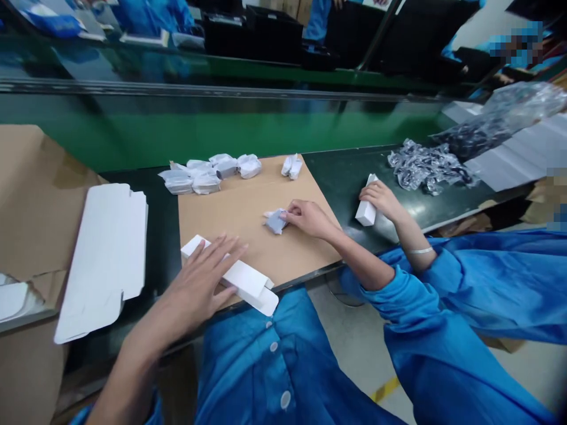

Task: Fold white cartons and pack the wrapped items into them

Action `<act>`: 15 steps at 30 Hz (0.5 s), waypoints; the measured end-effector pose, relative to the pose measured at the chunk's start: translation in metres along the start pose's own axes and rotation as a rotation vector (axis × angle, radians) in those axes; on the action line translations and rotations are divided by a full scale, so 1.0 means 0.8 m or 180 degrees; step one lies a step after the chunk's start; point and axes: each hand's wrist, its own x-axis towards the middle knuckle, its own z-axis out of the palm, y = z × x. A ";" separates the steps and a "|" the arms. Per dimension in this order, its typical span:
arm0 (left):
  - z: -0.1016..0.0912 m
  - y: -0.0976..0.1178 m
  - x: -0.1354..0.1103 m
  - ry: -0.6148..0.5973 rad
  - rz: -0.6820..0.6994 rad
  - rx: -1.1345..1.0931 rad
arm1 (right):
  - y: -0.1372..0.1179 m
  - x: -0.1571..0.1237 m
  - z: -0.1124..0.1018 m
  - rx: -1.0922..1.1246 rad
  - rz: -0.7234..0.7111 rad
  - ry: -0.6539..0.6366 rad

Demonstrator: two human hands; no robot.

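Observation:
My left hand (204, 276) lies flat, fingers spread, on a long white carton (248, 282) that rests on a brown cardboard sheet (248, 206) at the table's near edge. My right hand (309, 217) reaches in from the right and pinches a small grey-white wrapped item (275, 221) on the same sheet. Several more wrapped items (208, 174) lie along the sheet's far edge, and another one (292, 166) sits a little apart to their right.
Another person's hand (381, 198) holds a white carton (365, 209) upright on the dark table to the right. Flat white carton blanks (106, 254) lie at left. A heap of clear plastic bags (425, 165) sits at right. A green conveyor (221, 130) runs behind.

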 end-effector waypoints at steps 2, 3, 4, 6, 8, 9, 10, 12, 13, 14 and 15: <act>0.000 -0.006 0.002 -0.0404 0.0220 0.0184 | 0.004 -0.012 -0.009 -0.0179 -0.0008 0.0037; 0.002 -0.010 0.004 -0.0486 0.0269 0.0276 | 0.004 -0.013 -0.014 -0.0285 -0.0172 -0.0034; 0.004 -0.013 0.006 -0.0500 0.0305 0.0369 | 0.004 -0.011 -0.019 -0.0404 -0.0431 -0.0189; 0.008 -0.016 0.006 -0.0382 0.0362 0.0573 | 0.003 -0.005 -0.020 -0.0644 -0.0993 -0.0546; 0.010 -0.016 0.002 -0.0104 0.0422 0.0835 | 0.002 -0.001 -0.011 -0.0771 -0.1238 -0.0635; 0.010 -0.014 -0.002 0.0064 0.0441 0.0983 | 0.001 -0.001 -0.005 -0.0755 -0.1191 -0.0545; 0.010 -0.013 -0.007 0.0211 0.0457 0.1123 | 0.000 -0.002 0.002 -0.0726 -0.1113 -0.0424; 0.008 -0.010 -0.016 0.0477 0.0440 0.1297 | -0.004 -0.010 0.012 -0.0592 -0.0991 -0.0219; 0.006 -0.009 -0.020 0.0594 0.0380 0.1334 | -0.006 -0.016 0.015 -0.0486 -0.0946 -0.0124; 0.005 -0.008 -0.022 0.0699 0.0289 0.1352 | -0.009 -0.023 0.016 -0.0367 -0.0909 -0.0012; 0.004 -0.009 -0.025 0.0790 0.0173 0.1363 | -0.012 -0.030 0.017 -0.0251 -0.0890 0.0120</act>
